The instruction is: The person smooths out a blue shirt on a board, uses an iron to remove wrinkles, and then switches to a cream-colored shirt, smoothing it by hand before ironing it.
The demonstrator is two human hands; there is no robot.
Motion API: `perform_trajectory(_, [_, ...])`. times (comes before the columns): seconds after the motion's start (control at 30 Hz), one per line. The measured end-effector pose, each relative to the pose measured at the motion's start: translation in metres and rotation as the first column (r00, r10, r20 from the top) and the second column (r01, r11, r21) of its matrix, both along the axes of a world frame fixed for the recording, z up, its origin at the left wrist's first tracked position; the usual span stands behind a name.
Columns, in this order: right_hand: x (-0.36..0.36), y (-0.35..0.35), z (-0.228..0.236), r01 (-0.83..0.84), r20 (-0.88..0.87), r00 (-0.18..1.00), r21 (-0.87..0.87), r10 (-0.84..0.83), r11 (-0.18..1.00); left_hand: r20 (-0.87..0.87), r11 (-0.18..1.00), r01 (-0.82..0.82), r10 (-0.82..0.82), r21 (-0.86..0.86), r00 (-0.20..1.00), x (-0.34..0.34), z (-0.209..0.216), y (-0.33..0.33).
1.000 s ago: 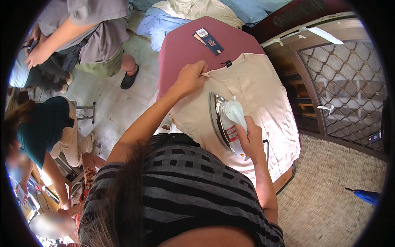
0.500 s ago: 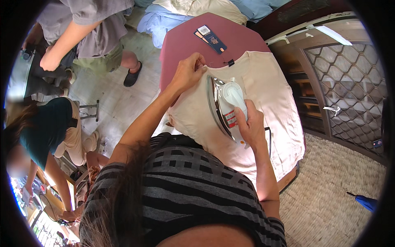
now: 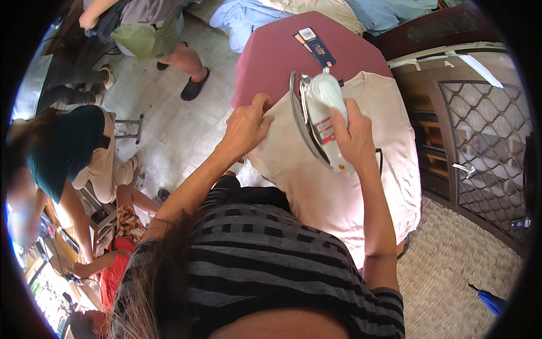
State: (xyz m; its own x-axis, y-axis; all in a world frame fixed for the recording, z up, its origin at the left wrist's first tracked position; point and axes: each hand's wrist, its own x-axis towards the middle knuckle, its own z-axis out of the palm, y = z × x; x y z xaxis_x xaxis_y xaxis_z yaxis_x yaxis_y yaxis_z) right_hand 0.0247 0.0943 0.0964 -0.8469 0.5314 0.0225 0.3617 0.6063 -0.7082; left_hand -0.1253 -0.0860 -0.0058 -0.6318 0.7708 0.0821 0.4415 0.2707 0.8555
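A cream garment, perhaps a T-shirt, is spread over a maroon ironing board. My right hand is closed round the handle of a white and silver clothes iron. The iron is over the garment's upper part, its metal plate edge towards the left; whether it touches the cloth I cannot tell. At the garment's left edge is my left hand, thumb and forefinger apart, with no cloth visibly gripped. Beyond the iron, dark blue tags lie on the board.
Blue and cream cloths are heaped behind the board. To the right stands a brown lattice door; a blue umbrella lies on the woven mat. On the left, a person in green shorts stands and another in dark green bends.
The iron in my right hand has moved up towards the tags. My left hand has let go of the garment's neck edge and drawn back down and left. The whole view has shifted slightly.
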Motion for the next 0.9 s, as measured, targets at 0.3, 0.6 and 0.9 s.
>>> perform_trajectory(0.3, [-0.031,0.010,0.000,-0.014,0.079,0.997,0.078,0.008,0.997,-0.041,0.968,-0.221,0.227,0.115,0.973,0.007,-0.023,-0.008])
perform_trajectory(0.6, [0.015,-0.020,-0.002,-0.187,0.028,0.982,0.033,0.186,0.982,0.055,0.962,-0.234,0.229,0.138,0.972,0.013,-0.022,-0.010])
perform_trajectory(0.9, [-0.042,-0.005,-0.007,-0.228,0.071,0.973,0.123,0.221,0.966,-0.018,0.943,-0.273,0.282,0.190,0.959,0.014,-0.030,-0.007])
